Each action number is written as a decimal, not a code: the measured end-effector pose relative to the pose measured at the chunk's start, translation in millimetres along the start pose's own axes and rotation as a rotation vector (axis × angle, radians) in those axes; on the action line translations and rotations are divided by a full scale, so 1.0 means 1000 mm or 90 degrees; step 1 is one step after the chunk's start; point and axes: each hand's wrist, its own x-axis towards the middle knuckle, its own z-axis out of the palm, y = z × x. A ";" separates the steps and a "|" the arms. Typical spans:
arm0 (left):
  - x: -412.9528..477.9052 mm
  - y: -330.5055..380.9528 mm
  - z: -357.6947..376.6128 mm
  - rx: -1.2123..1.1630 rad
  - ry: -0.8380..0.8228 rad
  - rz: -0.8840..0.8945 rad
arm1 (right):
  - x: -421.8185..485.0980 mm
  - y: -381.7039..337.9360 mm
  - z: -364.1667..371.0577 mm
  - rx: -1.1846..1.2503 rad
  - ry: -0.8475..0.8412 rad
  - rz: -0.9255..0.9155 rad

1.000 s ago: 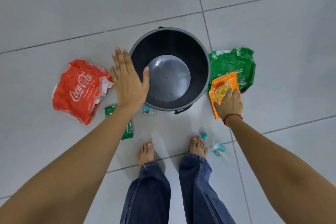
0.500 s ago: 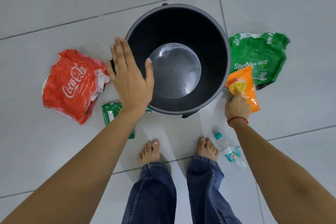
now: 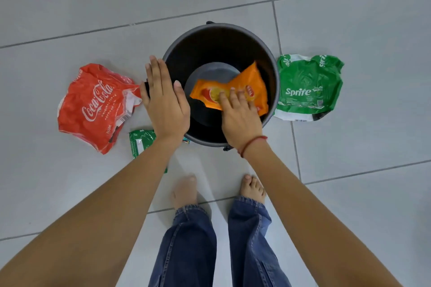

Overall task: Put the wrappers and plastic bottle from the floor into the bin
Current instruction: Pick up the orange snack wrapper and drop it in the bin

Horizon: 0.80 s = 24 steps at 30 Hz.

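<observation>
A round black bin [image 3: 272, 70] stands on the tiled floor in front of my feet. My right hand [image 3: 240, 114] holds an orange wrapper [image 3: 251, 84] over the bin's opening. My left hand [image 3: 164, 100] hovers flat with fingers apart over the bin's left rim, holding nothing. A red Coca-Cola wrapper [image 3: 95, 105] lies left of the bin. A green Sprite wrapper [image 3: 307, 86] lies to the bin's right. Under my left forearm a small green wrapper [image 3: 141, 141] shows partly. The plastic bottle is out of sight, apart from a teal scrap [image 3: 186, 140] at my left wrist.
My bare feet [image 3: 184, 191] and blue jeans [image 3: 189, 247] are just below the bin. Grey floor tiles [image 3: 349, 18] with dark grout lines spread all around.
My right hand lifted the orange wrapper off the floor at the bin's right and carried it left over the bin's opening. My left hand stayed by the left rim.
</observation>
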 end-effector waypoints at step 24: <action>0.000 -0.003 0.006 0.019 0.029 0.010 | -0.091 0.118 0.172 0.166 -0.109 0.454</action>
